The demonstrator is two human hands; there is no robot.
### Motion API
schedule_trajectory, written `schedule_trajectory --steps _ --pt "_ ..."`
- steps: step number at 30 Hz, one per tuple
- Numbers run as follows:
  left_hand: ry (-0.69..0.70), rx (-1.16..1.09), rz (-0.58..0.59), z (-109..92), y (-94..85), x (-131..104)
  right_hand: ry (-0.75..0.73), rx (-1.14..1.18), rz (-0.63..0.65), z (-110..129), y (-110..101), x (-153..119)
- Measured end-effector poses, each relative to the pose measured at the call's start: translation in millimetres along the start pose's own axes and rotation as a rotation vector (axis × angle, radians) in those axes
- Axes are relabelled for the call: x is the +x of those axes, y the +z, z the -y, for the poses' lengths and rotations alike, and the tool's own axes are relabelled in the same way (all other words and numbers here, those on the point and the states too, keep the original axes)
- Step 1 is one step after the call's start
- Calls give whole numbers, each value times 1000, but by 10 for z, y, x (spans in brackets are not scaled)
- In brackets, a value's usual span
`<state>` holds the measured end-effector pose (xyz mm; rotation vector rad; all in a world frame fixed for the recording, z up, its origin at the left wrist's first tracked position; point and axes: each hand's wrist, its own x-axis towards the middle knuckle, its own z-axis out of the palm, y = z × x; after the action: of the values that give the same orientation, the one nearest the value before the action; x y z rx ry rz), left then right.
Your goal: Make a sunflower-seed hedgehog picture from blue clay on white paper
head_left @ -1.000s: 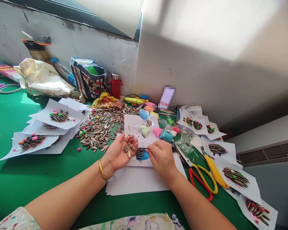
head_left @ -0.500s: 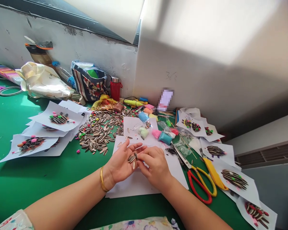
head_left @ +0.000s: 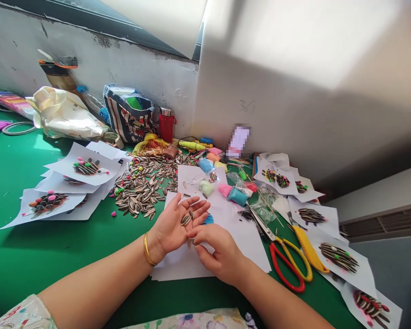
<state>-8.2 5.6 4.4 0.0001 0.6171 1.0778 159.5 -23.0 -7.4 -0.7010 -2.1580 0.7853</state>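
My left hand [head_left: 173, 228] is palm up over white paper [head_left: 250, 246], fingers stretched out, cradling a few striped sunflower seeds [head_left: 187, 219]. Just right of it, my right hand [head_left: 219, 251] pinches a sunflower seed [head_left: 195, 243] between thumb and fingertips, largely covered by them. Behind the fingers, a blue piece [head_left: 208, 219] shows in part on the paper. A big heap of sunflower seeds [head_left: 140, 192] lies beyond my left hand. Small packs of coloured clay, one of them blue [head_left: 238, 196], rest at the paper's far end.
Scissors [head_left: 287, 260] with red and yellow handles and a yellow comb-like tool [head_left: 308, 249] lie at right. Sheets with seed hedgehogs are stacked left [head_left: 92, 180] and right [head_left: 318, 217]. A red flask [head_left: 166, 125] and striped bag [head_left: 130, 116] stand by the wall.
My right hand has drawn slightly down and away from the left palm with a seed. Fewer seeds show in the palm. The blue piece behind the fingers has come into sight.
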Motion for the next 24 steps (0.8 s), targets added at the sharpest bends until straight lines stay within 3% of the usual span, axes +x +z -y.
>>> schedule_trajectory --steps 7,14,24 --pt "153 172 -27 -122 -61 93 295 -49 -200 -293 -220 -41" --pt "270 406 5 -123 -87 141 442 -63 -165 -553 -331 -55" --pt "257 428 -44 -126 -110 189 319 -391 -70 -524 -250 -14"
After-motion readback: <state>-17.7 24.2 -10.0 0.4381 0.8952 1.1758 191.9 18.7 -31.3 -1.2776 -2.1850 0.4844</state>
